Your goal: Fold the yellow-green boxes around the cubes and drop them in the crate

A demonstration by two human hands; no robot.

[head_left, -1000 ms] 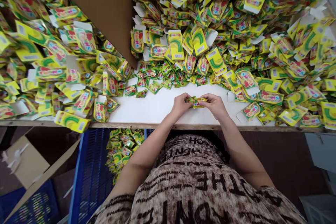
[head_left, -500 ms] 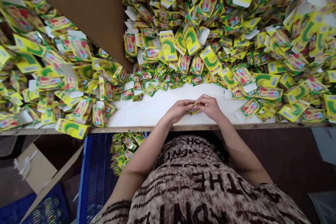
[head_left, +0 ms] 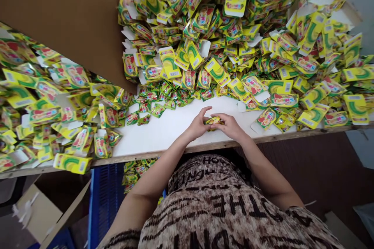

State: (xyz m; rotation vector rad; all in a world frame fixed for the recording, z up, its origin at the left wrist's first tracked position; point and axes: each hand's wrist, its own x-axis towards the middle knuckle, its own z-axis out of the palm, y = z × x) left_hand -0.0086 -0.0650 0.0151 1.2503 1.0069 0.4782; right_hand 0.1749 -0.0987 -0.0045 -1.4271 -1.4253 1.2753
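Between my two hands, just above the white tabletop (head_left: 157, 132), is a small yellow-green packet (head_left: 214, 120) with coloured print. My right hand (head_left: 230, 126) has its fingers curled round the packet's right side, the thumb along the near edge. At the left end, the thumb of my left hand (head_left: 196, 127) presses on the packet while the index finger is raised away from it. The fingers behind the packet are partly hidden. Beyond my hands lies a row of small shiny green packets (head_left: 157, 109).
A tall heap of yellow-green printed cartons (head_left: 201, 19), many with open white flaps, fills the back and right. More cartons (head_left: 70, 113) cover the left side, beside a large brown cardboard panel (head_left: 73, 19). Below the wooden table edge (head_left: 128, 157) stands a blue crate (head_left: 106, 198) near an open cardboard box (head_left: 41, 210).
My left index finger has lifted off the packet, and more of the packet shows between my hands. The camera view has turned, so the table now appears tilted and shifted left.
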